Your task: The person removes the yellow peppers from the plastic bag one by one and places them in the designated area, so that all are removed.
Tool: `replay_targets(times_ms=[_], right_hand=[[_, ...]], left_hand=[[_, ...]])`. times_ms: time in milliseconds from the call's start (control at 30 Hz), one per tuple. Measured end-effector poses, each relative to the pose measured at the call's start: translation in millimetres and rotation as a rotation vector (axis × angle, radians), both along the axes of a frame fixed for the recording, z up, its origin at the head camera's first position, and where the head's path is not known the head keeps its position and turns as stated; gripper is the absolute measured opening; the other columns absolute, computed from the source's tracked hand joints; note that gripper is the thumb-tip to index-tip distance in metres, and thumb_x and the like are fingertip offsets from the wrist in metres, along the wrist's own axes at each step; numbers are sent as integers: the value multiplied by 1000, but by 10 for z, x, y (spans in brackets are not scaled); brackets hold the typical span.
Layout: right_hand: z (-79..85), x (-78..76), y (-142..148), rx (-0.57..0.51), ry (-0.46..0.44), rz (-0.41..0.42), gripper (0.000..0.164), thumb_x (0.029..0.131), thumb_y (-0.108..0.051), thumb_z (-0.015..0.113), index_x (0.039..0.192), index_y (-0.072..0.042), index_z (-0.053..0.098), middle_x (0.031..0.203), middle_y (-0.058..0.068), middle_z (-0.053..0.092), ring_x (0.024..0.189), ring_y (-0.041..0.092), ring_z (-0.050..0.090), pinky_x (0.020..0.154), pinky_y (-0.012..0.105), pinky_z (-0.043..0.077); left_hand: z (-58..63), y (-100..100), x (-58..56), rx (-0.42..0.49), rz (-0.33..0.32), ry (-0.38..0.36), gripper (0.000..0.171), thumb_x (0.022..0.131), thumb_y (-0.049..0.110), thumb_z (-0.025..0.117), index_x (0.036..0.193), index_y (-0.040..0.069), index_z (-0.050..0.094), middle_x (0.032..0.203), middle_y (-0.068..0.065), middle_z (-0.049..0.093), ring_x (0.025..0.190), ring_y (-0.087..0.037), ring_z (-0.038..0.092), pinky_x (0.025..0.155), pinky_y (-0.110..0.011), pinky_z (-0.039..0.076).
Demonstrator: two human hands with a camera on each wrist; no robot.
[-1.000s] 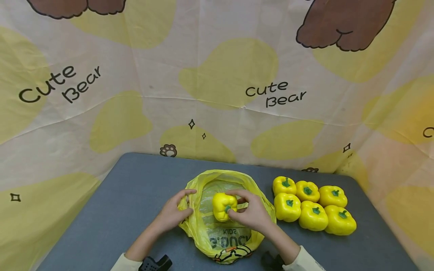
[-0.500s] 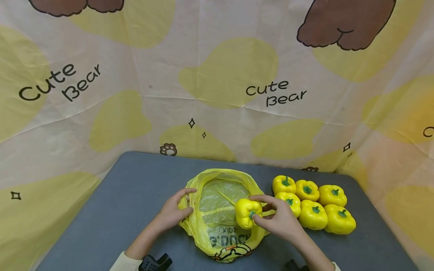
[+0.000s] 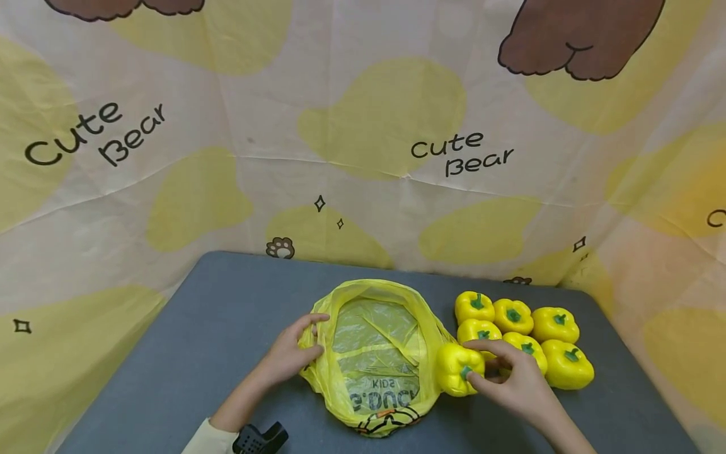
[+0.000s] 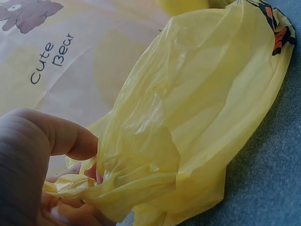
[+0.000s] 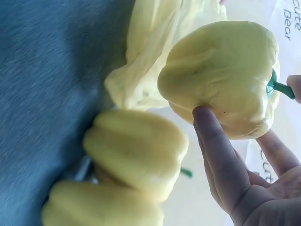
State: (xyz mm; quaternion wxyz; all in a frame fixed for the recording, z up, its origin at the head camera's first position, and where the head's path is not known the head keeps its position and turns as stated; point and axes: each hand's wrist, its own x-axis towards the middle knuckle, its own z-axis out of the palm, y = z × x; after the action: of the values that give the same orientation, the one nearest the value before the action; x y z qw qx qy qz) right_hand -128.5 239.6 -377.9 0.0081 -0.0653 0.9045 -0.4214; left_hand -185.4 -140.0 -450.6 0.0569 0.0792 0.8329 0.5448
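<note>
A yellow plastic bag [image 3: 363,343] stands on the table with its mouth spread wide, printed lettering showing inside. My left hand [image 3: 292,350] grips its left rim; in the left wrist view the thumb and fingers curl round the bunched plastic [image 4: 141,155]. My right hand [image 3: 516,381] holds a yellow bell pepper [image 3: 458,369] by its side and green stem, beside the bag's right edge. In the right wrist view that pepper [image 5: 221,77] is raised above the others, fingers under it and thumb at the stem.
Several more yellow bell peppers [image 3: 567,364] sit in two rows on the right of the grey table [image 3: 238,302], close to my right hand. A patterned cloth [image 3: 363,126] with bear prints hangs behind the table. A black wrist device [image 3: 258,438] is on my left wrist.
My right hand has carried the pepper from over the bag's mouth to the right, past its rim toward the other peppers. My left hand stays at the rim.
</note>
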Motion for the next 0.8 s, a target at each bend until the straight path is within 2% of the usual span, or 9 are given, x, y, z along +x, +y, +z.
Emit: replay_targets(times_ms=[133,300,567,800], right_hand=[[-7,36,91,29,-15,-44,39,78,-21,79,115,-20,68,119,9,65,78,8,62,64,26,53],[3,79,199,53,-35,-55,38,79,-23,78,116,-17,67,119,11,66,76,6,64,64,26,53],[-19,89,319,80,-61,-29,38,81,-25,77,117,-16,67,117,10,67,77,2,62,64,25,52],[-45,32,329,115,-162,-51,43,80,-30,77,119,-16,67,120,9,66,70,7,60,61,25,51]], left_hand=[[5,-9,5,3,0,-3,53,82,5,63,133,18,55,133,-15,50,49,-8,37,50,-26,39],[13,-20,17,4,-4,-12,54,82,6,63,134,19,54,133,-16,50,41,-6,28,44,-26,37],[15,-27,18,-9,2,-4,54,82,7,63,134,20,55,130,-16,51,40,-6,28,43,-25,35],[7,-40,27,-5,6,-3,54,82,7,64,133,20,54,120,-12,53,39,-5,28,43,-24,35]])
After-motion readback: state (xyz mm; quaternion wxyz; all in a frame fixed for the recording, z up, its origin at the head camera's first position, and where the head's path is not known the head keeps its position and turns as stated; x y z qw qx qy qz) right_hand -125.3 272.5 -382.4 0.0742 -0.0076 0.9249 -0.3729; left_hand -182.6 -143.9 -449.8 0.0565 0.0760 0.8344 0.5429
